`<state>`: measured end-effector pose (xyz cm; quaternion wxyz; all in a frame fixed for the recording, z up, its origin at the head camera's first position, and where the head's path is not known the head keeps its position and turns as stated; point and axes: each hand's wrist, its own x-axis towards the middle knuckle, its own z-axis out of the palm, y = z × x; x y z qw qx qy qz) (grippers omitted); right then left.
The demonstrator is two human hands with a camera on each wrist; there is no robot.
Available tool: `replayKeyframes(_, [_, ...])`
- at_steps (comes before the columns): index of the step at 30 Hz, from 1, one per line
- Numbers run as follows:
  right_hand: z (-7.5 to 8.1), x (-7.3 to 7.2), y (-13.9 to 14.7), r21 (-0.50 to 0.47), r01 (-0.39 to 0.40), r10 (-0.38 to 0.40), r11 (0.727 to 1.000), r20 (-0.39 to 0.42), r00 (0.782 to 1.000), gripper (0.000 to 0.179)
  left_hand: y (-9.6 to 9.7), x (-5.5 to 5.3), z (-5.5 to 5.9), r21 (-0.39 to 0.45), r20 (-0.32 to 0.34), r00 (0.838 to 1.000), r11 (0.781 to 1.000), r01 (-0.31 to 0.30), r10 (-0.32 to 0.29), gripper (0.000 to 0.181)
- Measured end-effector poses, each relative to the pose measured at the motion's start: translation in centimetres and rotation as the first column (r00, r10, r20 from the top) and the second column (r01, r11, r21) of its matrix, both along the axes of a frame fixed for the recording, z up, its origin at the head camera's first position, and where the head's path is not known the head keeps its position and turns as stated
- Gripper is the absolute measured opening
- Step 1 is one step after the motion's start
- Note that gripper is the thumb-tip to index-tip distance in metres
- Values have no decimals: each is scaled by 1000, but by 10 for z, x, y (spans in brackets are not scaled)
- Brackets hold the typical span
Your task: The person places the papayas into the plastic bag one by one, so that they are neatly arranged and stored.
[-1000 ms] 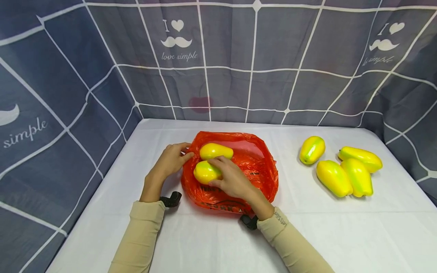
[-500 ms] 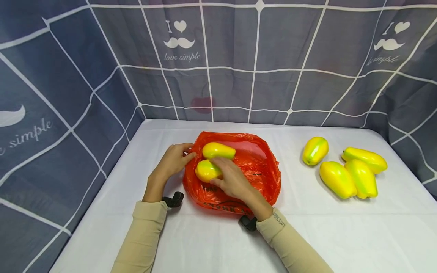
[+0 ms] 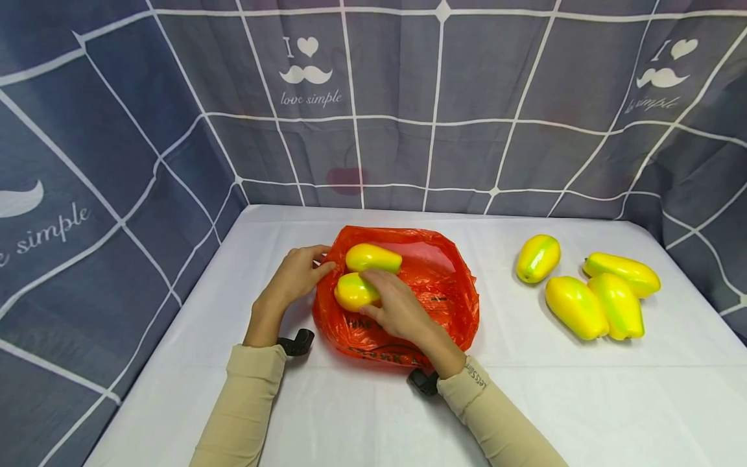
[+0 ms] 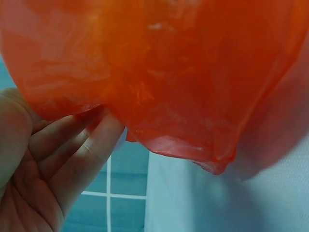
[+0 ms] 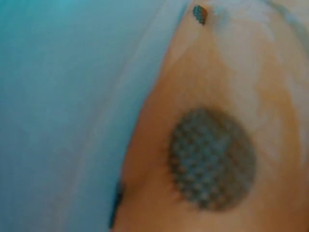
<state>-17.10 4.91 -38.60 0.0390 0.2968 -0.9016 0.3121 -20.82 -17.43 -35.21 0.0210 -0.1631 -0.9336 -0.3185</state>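
An open red plastic bag point(image 3: 438, 285) lies spread on the white table in the head view. Inside, toward its left side, are two yellow-green papayas. The farther papaya point(image 3: 373, 258) lies untouched. My right hand point(image 3: 397, 305) reaches over the near rim and grips the nearer papaya point(image 3: 353, 293), thumb on one side and fingers on the other. At the bag's left edge, my left hand point(image 3: 296, 275) pinches the rim. The left wrist view shows the left fingers point(image 4: 87, 159) going up against the red plastic. The right wrist view is blurred and shows neither papaya nor bag.
To the right on the table lie several more papayas: a separate one point(image 3: 538, 259) and a touching group point(image 3: 574, 308). A grey checked curtain point(image 3: 385, 149) hangs behind the table and along its sides. Black wrist devices point(image 3: 296, 342) sit under the wrists.
The head view has shifted slightly. Both hands keep their holds, and the nearer papaya and the bag stay almost where they were.
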Motion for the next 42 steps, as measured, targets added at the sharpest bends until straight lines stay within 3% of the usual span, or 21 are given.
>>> replayKeyframes(21, [4, 6, 3, 49, 1, 1, 999, -43, 999, 64, 0, -1, 0, -10, 8, 1000, 1000, -7, 7, 35])
replayKeyframes(30, [28, 14, 15, 11, -4, 4, 1000, -55, 998, 64, -1, -1, -1, -16, 19, 1000, 1000, -15, 15, 36])
replayKeyframes(42, [50, 24, 44, -34, 82, -84, 996, -93, 992, 61, -1, -2, -2, -22, 0, 1000, 1000, -2, 2, 35])
